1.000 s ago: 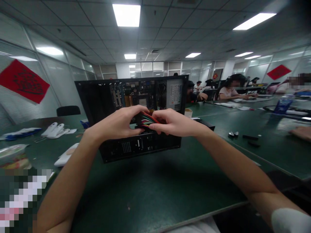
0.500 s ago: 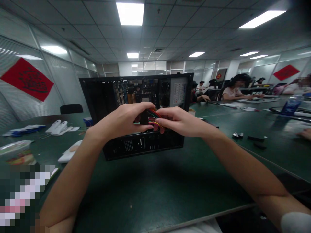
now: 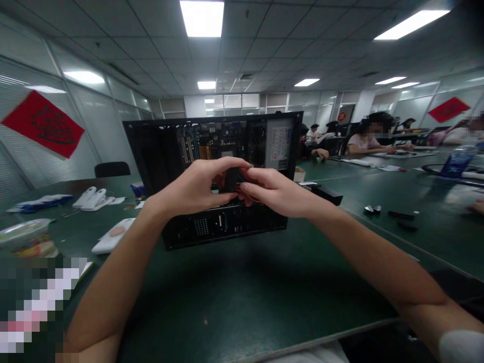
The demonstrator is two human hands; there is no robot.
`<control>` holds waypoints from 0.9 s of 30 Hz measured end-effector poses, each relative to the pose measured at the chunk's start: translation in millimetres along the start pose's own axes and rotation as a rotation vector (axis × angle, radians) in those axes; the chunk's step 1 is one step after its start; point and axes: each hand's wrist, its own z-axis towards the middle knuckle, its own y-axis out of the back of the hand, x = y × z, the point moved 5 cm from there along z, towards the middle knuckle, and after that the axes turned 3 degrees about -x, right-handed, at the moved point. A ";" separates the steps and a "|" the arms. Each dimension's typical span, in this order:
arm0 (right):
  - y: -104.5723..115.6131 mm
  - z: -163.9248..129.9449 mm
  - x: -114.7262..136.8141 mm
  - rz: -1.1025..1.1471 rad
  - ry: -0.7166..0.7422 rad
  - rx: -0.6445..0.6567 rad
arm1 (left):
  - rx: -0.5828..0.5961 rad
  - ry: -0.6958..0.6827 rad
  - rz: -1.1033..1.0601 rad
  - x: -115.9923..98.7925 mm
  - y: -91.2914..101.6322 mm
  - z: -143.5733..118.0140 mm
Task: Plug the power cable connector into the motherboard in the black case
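Note:
A black computer case (image 3: 223,227) stands open-sided on the table, tilted slightly. Its circuit board (image 3: 219,133) and the power supply (image 3: 279,143) with a label show inside. In front of it, my left hand (image 3: 189,185) curves round a dark flat piece (image 3: 230,178), thumb below and fingers above. My right hand (image 3: 280,189) pinches a bundle of thin coloured cables (image 3: 239,186) right beside it, fingertips of both hands nearly meeting. Most of the cables, and where they end, are hidden by my fingers.
The green table (image 3: 227,297) carries a white device (image 3: 113,236), a plastic food tub (image 3: 26,237) and white objects (image 3: 91,198) to the left. Small black parts (image 3: 403,216) and a blue bottle (image 3: 456,162) lie or stand right. Other people sit farther back.
My fingers have drawn closer together, and the coloured cables that fanned out between them are now mostly covered. A dark flat piece shows between my left thumb and fingers.

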 end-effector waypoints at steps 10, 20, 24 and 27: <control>-2.8 2.9 -0.6 0.029 -0.019 0.023 | 0.042 0.034 0.109 3.6 -2.8 -0.5; -10.8 3.0 -6.2 -0.046 -0.027 0.009 | 0.032 0.027 0.068 2.8 -3.9 0.0; -15.9 6.7 -11.2 -0.036 -0.025 -0.047 | 0.024 0.027 0.074 4.6 -5.1 1.1; -18.4 9.3 -15.6 -0.018 -0.004 -0.056 | 0.030 0.032 0.081 6.9 -7.0 1.8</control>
